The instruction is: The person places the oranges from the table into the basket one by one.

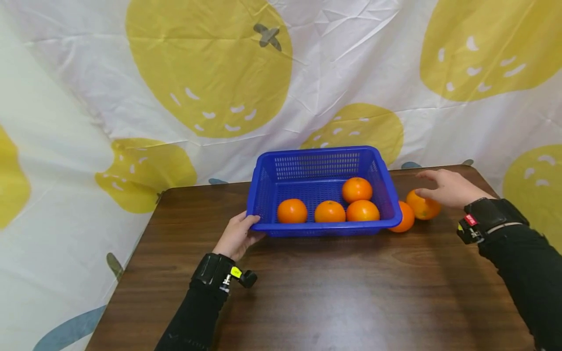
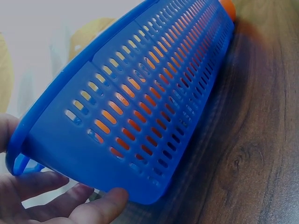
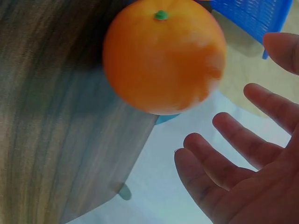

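A blue plastic basket (image 1: 325, 226) stands at the back of the table with several oranges (image 1: 292, 211) inside. My left hand (image 1: 237, 236) grips its near left corner, thumb over the rim and fingers underneath; the left wrist view shows these fingers against the slotted wall (image 2: 107, 149). To the basket's right, two oranges lie on the table: one (image 1: 405, 218) against the basket's wall, the other (image 1: 425, 207) beside it. Over that outer orange hovers my right hand (image 1: 452, 187), fingers spread apart. In the right wrist view a gap shows between the fingers and the orange (image 3: 163, 56).
The brown wooden table (image 1: 333, 292) ends at the back against a white cloth (image 1: 219, 161) printed with yellow fruit. Its right back corner lies just behind my right hand.
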The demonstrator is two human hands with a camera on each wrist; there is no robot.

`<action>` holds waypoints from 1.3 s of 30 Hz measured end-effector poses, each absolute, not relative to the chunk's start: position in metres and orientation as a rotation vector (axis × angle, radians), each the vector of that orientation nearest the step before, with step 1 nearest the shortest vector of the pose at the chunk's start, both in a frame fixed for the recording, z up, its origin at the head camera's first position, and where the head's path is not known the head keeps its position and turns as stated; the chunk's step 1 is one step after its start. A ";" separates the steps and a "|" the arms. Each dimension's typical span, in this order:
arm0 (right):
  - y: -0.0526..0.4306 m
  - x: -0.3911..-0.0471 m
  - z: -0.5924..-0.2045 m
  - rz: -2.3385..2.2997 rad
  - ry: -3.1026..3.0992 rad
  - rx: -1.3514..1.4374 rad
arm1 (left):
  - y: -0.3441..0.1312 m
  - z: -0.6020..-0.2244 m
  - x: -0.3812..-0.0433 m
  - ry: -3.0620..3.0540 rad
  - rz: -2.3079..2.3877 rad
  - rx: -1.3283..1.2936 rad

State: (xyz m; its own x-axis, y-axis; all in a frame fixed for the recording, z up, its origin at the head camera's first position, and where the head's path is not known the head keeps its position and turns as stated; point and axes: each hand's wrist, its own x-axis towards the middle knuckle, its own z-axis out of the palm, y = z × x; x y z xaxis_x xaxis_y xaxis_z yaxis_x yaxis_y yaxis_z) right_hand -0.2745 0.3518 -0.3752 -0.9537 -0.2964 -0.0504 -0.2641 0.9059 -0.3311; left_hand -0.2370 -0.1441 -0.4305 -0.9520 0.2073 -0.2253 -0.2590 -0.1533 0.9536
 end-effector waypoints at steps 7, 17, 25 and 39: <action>0.355 -0.274 -0.387 -0.472 2.925 -0.390 | -0.144 -0.430 -0.237 1.809 2.173 -0.060; 0.353 -0.273 -0.399 -0.528 2.890 -0.389 | -0.147 -0.431 -0.235 1.829 2.171 -0.083; 0.354 -0.271 -0.406 -0.572 2.889 -0.355 | -0.145 -0.431 -0.237 1.812 2.180 -0.074; 0.352 -0.270 -0.417 -0.615 2.874 -0.317 | -0.144 -0.429 -0.234 1.781 2.204 -0.051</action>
State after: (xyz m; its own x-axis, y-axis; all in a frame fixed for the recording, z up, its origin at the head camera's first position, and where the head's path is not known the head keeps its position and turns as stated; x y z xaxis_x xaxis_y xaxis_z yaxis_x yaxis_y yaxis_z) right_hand -0.2698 0.3518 -0.4168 -0.9600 -0.2449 -0.1356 -0.1680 0.8914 -0.4209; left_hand -0.2342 -0.1443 -0.4293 -0.9525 0.2130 -0.2177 -0.2576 -0.1820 0.9490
